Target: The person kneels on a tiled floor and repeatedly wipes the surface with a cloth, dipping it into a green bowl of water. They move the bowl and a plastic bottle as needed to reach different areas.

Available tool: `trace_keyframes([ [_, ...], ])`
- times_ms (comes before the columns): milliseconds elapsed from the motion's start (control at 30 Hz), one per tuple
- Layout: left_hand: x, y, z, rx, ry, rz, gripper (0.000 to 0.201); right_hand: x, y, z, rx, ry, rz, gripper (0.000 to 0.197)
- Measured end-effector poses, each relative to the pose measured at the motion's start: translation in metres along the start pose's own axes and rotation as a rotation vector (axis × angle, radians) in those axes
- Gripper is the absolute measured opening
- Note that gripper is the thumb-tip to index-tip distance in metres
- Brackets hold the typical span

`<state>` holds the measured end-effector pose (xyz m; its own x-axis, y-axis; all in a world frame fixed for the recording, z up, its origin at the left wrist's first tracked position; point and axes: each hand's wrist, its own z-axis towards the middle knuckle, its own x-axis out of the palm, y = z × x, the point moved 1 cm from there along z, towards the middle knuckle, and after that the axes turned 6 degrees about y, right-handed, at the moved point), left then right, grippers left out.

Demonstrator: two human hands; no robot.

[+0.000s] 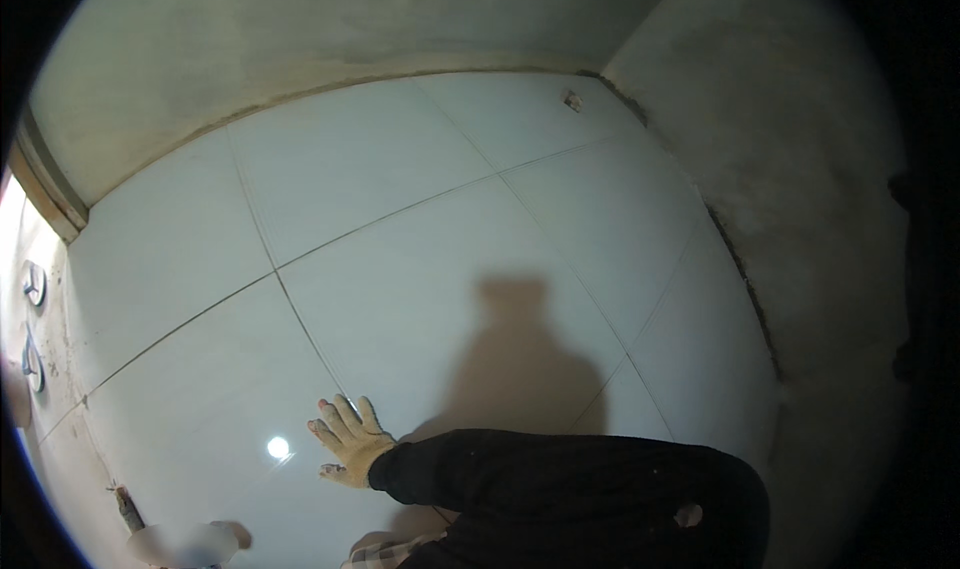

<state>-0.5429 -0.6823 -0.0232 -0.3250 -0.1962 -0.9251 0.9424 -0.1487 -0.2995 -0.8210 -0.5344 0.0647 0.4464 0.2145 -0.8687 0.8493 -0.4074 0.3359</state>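
Observation:
My right hand (pixel 350 447), in a pale knit work glove with dark stains at the fingertips, rests palm down on a large white floor tile (pixel 200 389). Its fingers are spread and it holds nothing. The fingers reach the end of a tile joint (pixel 308 331). A black sleeve (pixel 560 479) with a light spot covers the arm, which crosses from the lower right. My left hand is not in view.
Bare grey walls (pixel 330 29) border the tiles, with a rough gap along the right wall (pixel 830 199). A small chip of debris (pixel 572 101) lies near the far corner. Sandals (pixel 34 283) lie by the left doorway. At lower left are a dark stick-like object (pixel 128 509) and a blurred pale shape (pixel 180 546).

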Motion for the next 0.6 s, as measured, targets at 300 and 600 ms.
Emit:
trace_keyframes([
  [300,0.003,-0.004,0.016,0.084,0.051,-0.031,0.073,0.005,-0.001,-0.002,-0.030,-0.094,0.006,0.076],
  [600,-0.008,0.000,-0.032,0.145,0.113,-0.025,0.074,-0.004,0.002,-0.009,-0.019,-0.060,0.053,0.076],
])
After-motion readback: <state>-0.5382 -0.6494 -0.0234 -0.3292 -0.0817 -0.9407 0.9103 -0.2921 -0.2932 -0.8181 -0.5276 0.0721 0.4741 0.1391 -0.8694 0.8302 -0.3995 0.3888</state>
